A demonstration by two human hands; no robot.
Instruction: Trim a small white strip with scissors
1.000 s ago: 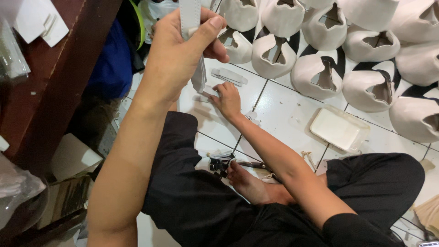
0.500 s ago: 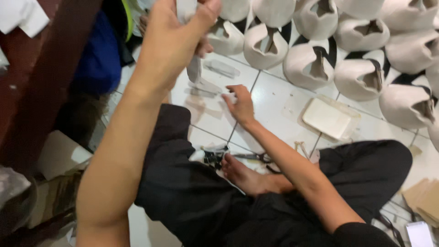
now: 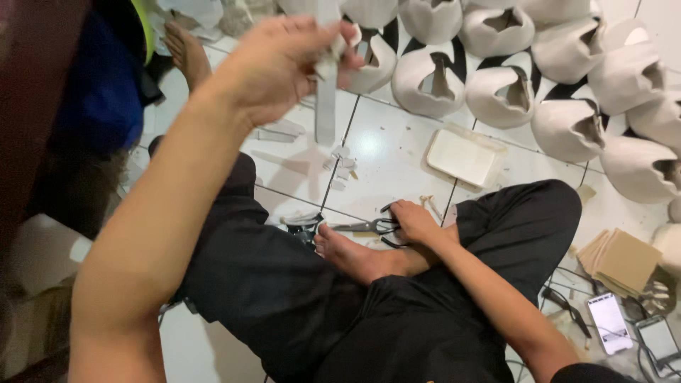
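While left hand (image 3: 284,64) pinches strip (image 3: 326,106) aloft, right hand (image 3: 411,221) closes on scissors (image 3: 365,227) beside bare foot (image 3: 355,257); slip risks cut.

Bare tile (image 3: 383,152) ahead open; white shells (image 3: 496,92) block beyond, tray (image 3: 462,157) right, scraps (image 3: 340,167) left.

Two phones at lower right of frame on the floor: phone with lit pale screen (image 3: 608,323), portrait, tilted; second phone (image 3: 660,340) just right of it, lit pale screen, partly cut by frame edge. No labels or signs visible.
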